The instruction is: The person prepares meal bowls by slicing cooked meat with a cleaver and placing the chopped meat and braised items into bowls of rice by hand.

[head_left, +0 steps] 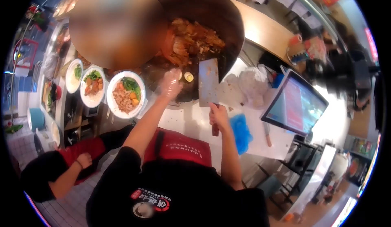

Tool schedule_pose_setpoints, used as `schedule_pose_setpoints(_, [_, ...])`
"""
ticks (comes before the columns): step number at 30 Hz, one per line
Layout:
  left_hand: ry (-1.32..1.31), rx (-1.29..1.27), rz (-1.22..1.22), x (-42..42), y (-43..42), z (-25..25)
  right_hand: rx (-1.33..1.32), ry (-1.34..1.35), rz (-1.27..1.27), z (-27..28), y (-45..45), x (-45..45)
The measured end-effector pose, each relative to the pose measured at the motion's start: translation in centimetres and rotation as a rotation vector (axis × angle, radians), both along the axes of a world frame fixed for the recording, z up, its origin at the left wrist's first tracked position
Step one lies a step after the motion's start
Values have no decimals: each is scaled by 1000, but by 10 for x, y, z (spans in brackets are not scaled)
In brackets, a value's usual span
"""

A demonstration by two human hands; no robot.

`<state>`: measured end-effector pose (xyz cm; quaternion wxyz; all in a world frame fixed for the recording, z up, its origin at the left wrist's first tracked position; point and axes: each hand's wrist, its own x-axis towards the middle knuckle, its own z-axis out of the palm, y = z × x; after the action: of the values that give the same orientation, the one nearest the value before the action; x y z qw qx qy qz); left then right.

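Observation:
My left hand (171,84), in a clear plastic glove, is closed at the near edge of a large dark round board, with a pale egg half at its fingers. Just right of it lies a halved boiled egg (188,77), its yellow yolk facing up. In my right hand (219,117) is the wooden handle of a cleaver (208,80). The wide, smeared blade points away from me over the board's right part. Beyond both hands sits a heap of brown cooked meat (191,39). A bowl of rice, chopped meat and greens (126,94) stands left of my left hand.
Two more food bowls (93,88) (74,76) line up at the left. A co-worker's arm (67,182) is at lower left. Right of the cleaver are a blue cloth or bag (241,134), a knife (267,135), clear plastic bags (252,86) and a touchscreen (295,102).

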<state>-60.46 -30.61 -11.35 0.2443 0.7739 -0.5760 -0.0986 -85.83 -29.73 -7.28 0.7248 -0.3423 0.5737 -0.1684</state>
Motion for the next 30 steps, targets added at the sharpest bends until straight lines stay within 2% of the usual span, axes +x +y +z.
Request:
schedule_pose_setpoints(1, [-9, 160, 0, 0, -4, 4, 35, -43, 9, -15, -3, -8])
schedule_pose_setpoints(2, [-30, 72, 24, 4, -7, -14, -8, 15, 79, -34, -6, -15])
schedule_pose_setpoints(3, [-55, -14, 47, 8, -7, -32, 43, -43, 82, -38, -8, -20])
schedule_pose_setpoints(6, [131, -71, 237, 0, 7, -19, 119, -104, 85, -43, -13, -20])
schedule_pose_setpoints(9, [165, -189, 280, 19, 47, 2, 131, -86, 61, -46, -11, -22])
schedule_pose_setpoints(10, [252, -211, 306, 33, 63, 1, 123, -78, 56, -47, -12, -22])
schedule_pose_setpoints(11, [98, -209, 321, 50, 78, 4, 118, -75, 51, -47, -14, -21])
schedule_pose_setpoints(12, [178, 5, 395, 59, 84, 53, 118, -70, 53, -45, -14, -21])
schedule_pose_setpoints(13, [66, -18, 430, 78, 97, 38, 119, -63, 56, -44, -12, -21])
schedule_pose_setpoints(14, [73, -17, 426, 94, 105, 38, 118, -56, 52, -44, -11, -21])
schedule_pose_setpoints(16, [104, 202, 406, 120, 112, 36, 128, -36, 65, -46, -13, -21])
schedule_pose_setpoints(17, [108, 200, 407, 130, 112, 32, 126, -32, 66, -46, -14, -21])
schedule_pose_setpoints(19, [-64, 384, 249, 142, 118, 23, 180, -48, 57, -47, -13, -21])
schedule_pose_setpoints(20, [-61, 391, 253, 147, 124, 20, 187, -45, 61, -49, -12, -19])
schedule_pose_setpoints(23, [-90, 241, 142, 149, 124, 33, 149, -35, 34, -50, -10, -19])
schedule_pose_setpoints(26, [-66, 150, 169, 129, 103, 61, 225, -79, 9, -59, -10, -24])
schedule_pose_setpoints(28, [-32, 126, -39, 93, 75, 81, 233, -190, 34, -77, -10, -25])
schedule_pose_setpoints(30, [13, 80, -195, 54, 46, 59, 242, -211, 26, -97, -11, -22])
